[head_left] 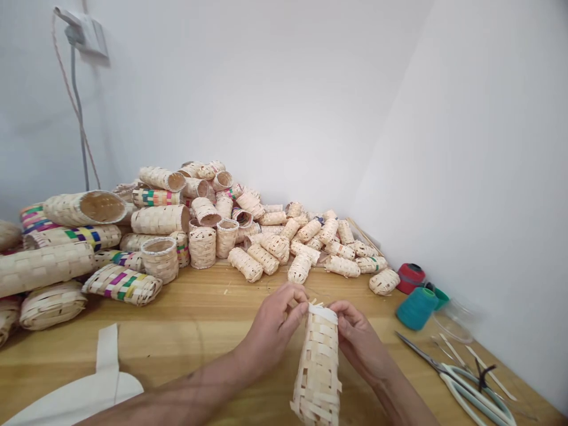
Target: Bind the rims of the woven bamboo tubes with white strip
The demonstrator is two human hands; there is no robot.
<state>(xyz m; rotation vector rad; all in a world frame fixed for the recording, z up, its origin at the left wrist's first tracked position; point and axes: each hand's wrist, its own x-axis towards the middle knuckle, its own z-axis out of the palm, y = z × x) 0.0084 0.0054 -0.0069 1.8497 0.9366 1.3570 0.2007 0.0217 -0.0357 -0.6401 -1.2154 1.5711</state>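
Observation:
A tall narrow woven basket of pale wood strips stands between my hands, its top toward the far side of the table. Along its upper edge runs a smooth white strip, and a few short strip ends poke up behind it. My left hand pinches the rim at the left, thumb and fingers together. At the right side of the rim, my right hand grips the edge with thumb and bent fingers. The basket's lower end runs out of the picture at the bottom.
A big pile of woven baskets lines the back and left. On the right lie scissors, a teal thread spool, a red spool and loose strips. White sheet material lies front left. Walls bound the table.

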